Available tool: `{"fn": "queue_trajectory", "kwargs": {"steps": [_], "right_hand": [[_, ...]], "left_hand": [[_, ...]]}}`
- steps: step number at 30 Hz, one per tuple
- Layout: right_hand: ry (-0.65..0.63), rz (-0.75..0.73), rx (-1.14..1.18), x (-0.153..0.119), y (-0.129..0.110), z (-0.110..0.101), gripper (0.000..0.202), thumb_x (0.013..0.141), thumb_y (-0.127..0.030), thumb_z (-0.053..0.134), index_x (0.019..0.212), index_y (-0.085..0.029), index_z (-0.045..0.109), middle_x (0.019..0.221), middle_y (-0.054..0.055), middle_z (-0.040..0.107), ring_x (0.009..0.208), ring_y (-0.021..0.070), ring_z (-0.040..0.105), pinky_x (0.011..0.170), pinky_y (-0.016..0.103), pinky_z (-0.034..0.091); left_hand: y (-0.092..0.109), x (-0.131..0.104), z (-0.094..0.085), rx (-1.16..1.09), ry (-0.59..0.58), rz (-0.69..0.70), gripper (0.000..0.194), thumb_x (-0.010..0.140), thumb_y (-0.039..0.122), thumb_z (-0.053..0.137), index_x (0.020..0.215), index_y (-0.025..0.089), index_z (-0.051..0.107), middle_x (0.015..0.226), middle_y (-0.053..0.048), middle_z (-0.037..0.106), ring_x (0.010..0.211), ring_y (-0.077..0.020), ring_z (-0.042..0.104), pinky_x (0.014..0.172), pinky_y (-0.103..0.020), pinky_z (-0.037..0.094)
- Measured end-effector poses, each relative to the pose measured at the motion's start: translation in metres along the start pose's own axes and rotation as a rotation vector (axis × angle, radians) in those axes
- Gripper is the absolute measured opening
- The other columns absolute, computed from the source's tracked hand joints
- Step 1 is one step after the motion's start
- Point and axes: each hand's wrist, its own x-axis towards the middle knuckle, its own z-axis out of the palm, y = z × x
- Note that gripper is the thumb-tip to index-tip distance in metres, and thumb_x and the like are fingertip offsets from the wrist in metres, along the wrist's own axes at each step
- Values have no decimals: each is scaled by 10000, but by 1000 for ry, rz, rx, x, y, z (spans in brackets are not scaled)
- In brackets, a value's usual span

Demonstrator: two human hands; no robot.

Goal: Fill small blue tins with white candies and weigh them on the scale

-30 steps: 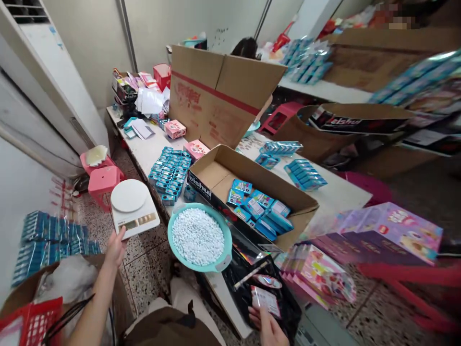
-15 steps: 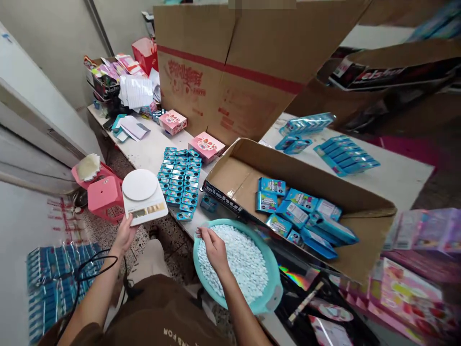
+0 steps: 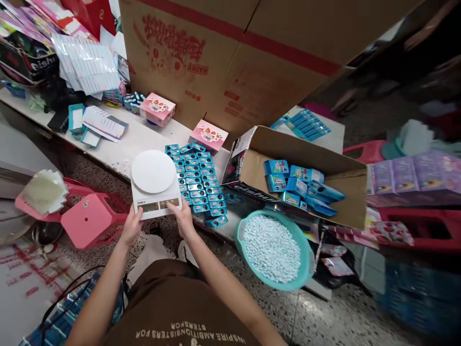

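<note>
A white kitchen scale point(image 3: 154, 179) with a round plate and a small display is held up in front of my body. My left hand point(image 3: 131, 228) grips its lower left corner, thumb on the front edge. At its lower right, my right hand point(image 3: 183, 216) holds it too, with the thumb on the button panel. Behind the scale lie rows of small blue packs point(image 3: 197, 182) on the table. To the right, a teal basin point(image 3: 242, 235) holds many pale blue pellets.
An open carton point(image 3: 309, 149) with blue boxes stands on the white table point(image 3: 108, 156), near two pink boxes point(image 3: 208, 135). A large cardboard box point(image 3: 223, 62) rises behind. Pink stools point(image 3: 86, 218) stand at left. Part of a person's arm point(image 3: 427, 33) shows at the upper right.
My right hand has left the basin rim and now grips the scale's right side. The view has shifted, with the basin farther right in it.
</note>
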Motion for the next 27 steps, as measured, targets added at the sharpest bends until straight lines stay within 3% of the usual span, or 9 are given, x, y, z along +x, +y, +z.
{"fn": "queue_trajectory", "kwargs": {"steps": [6,18,22,24,27], "right_hand": [[140,104,-31,37,35,42,512,525,-332,795,954,-162,572,860,23,688,738,149,612,738,286,495],[307,229,-85,100,107,70,478,463,-287,809,853,-166,561,837,19,691,720,139,618,698,271,508],[266,428,-74,113,115,69,547,556,-441,774,977,-185,536,695,-35,641,530,98,562,500,223,470],[256,543,-69,114,118,62,528,648,-547,686,1005,-194,523,632,-56,596,456,83,530,426,199,425],[259,604,-97,108,124,43,476,710,-599,609,953,-196,536,627,-54,587,448,68,531,410,167,400]], "left_hand": [[-1,42,-40,7,1,-69,554,792,355,640,1298,228,454,1336,-59,527,1257,-229,458,1073,-374,357],[-37,110,-86,-36,41,-148,503,785,358,652,1248,235,500,1318,-62,539,1207,-205,501,1036,-360,386],[-50,141,-101,-14,55,-165,474,771,363,667,1205,237,524,1277,-56,569,1163,-191,532,1003,-345,411],[-56,161,-106,7,47,-181,485,754,364,683,1195,233,530,1253,-53,584,1135,-183,549,990,-334,419],[-63,192,-114,38,43,-221,507,725,370,707,1177,213,541,1218,-66,605,1089,-184,572,966,-334,433]]}}
